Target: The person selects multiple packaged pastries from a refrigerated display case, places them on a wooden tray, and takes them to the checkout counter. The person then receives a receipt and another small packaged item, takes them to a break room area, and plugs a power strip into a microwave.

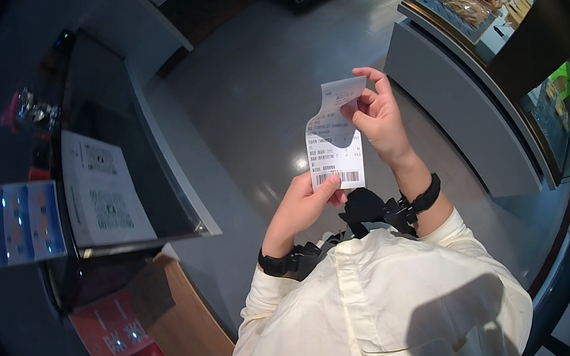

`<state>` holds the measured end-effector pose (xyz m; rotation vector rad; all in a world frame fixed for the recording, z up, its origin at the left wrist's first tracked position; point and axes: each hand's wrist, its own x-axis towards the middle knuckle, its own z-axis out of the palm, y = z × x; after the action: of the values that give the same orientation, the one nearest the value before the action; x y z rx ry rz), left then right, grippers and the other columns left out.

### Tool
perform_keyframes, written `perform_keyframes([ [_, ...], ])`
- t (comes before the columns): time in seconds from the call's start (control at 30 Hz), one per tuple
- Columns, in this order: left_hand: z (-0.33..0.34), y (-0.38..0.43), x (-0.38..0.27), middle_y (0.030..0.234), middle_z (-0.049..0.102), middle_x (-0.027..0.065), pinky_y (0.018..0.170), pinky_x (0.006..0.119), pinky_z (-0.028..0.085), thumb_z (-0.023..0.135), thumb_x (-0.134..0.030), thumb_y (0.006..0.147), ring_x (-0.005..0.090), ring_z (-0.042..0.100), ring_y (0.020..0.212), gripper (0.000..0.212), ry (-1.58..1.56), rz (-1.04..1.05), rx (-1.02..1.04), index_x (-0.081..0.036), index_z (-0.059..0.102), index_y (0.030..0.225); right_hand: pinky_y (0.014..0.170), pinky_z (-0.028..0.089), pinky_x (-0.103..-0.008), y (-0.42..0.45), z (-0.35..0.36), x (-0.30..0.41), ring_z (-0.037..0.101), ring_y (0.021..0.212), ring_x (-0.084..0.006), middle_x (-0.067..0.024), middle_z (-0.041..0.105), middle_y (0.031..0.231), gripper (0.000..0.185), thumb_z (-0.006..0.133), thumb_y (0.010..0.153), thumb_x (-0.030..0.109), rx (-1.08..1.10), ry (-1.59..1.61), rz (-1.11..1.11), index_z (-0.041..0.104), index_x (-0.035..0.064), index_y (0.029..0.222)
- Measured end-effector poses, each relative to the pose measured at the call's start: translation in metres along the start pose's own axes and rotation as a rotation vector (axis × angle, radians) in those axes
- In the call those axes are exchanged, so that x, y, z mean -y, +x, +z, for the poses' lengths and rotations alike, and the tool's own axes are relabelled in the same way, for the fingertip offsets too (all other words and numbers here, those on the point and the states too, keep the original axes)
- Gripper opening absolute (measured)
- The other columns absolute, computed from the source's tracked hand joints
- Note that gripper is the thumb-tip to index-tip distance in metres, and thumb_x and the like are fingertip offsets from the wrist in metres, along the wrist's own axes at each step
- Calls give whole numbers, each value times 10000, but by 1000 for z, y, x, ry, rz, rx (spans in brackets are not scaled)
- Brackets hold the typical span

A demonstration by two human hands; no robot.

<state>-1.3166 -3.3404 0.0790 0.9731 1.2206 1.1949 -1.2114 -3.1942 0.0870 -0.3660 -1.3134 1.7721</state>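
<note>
A long printed paper receipt point(335, 145) with a barcode near its lower end is held up before me, above the floor. My left hand point(309, 199) pinches the lower end, its thumb over the barcode. At the upper part, my right hand point(376, 116) grips the right edge between thumb and fingers, its index finger raised at the top corner. The top of the paper curls over and casts a shadow on the print below. Both wrists wear black straps with small devices.
At left stands a dark counter point(109, 93) bearing a white sheet with printed codes point(105, 192), beside a blue leaflet display point(20, 224). A wooden panel point(182, 318) is below it. At right stands a grey-based display case point(446, 99) with packaged bread point(462, 4).
</note>
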Motion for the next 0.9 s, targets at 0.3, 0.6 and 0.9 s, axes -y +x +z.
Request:
perform_keyframes([
  [0.3,-70,205,-20,632,540,22,566,221,420,362,-259,925,102,504,571,301,-54,-123,44,-32,517,803,753,443,-244,184,-82,-35,536,862,-114,-90,546,970,444,574,793,55,-136,63,32,340,19,1169],
  [0.6,-144,367,-55,631,529,20,557,227,406,385,-271,915,100,487,555,289,-123,-108,92,-30,513,819,469,347,-166,365,-145,-64,465,560,-31,6,569,710,286,555,838,273,30,-90,345,571,12,954],
  [0.9,-230,570,-92,641,528,11,543,214,402,407,-221,907,83,490,568,242,-94,-128,274,-22,531,846,441,329,-154,540,-188,-88,455,544,-12,26,574,697,227,533,854,239,-264,-258,234,599,35,929],
])
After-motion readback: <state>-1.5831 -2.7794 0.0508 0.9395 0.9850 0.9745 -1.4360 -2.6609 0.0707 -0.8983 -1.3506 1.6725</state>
